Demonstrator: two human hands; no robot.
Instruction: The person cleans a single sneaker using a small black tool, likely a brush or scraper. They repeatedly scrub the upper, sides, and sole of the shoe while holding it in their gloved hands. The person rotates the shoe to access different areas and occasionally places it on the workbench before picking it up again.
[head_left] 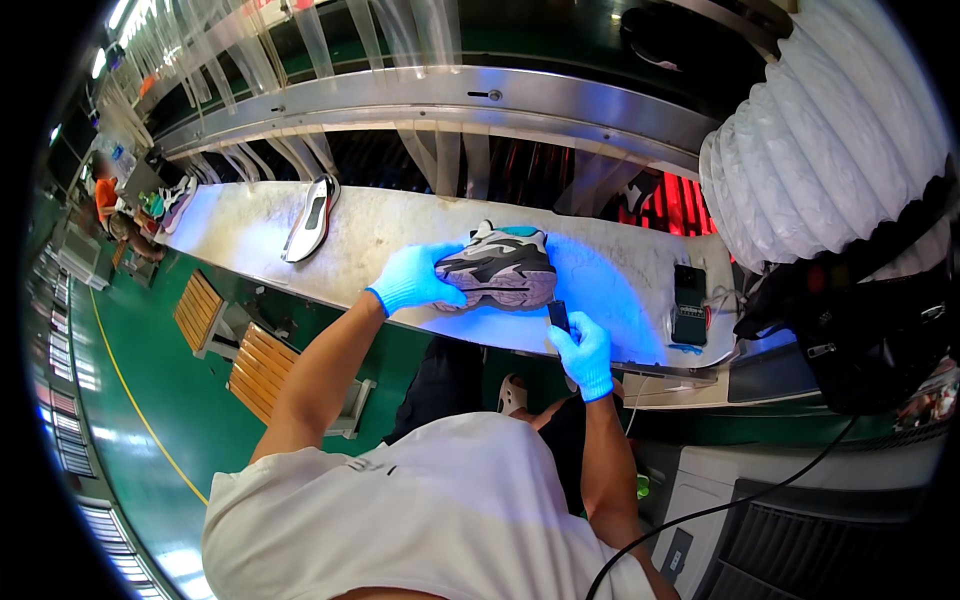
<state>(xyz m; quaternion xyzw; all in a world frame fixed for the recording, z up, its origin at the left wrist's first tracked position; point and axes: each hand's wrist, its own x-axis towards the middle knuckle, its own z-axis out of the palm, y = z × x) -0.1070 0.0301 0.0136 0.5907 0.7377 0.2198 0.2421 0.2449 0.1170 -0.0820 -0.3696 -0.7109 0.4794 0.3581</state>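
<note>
A grey, black and white sneaker [497,268] with a teal inner lining lies tilted on the pale bench, its chunky sole side facing me. My left hand [415,280] wears a glowing blue-lit glove and is closed on the sneaker's left end. In my right hand [583,352], gloved too, is a small black block-shaped tool [558,316], held upright just below the sneaker's right end. Its exact kind does not show. Blue light falls on the gloves and on the bench around the sneaker.
Further left on the bench [385,215] lies a shoe sole [312,220]. A phone-like device [689,304] sits at the right, near a black bag [880,340] and a white ribbed duct [820,140]. Clear strips hang behind a metal rail [560,105]. Wooden stools [262,372] stand left.
</note>
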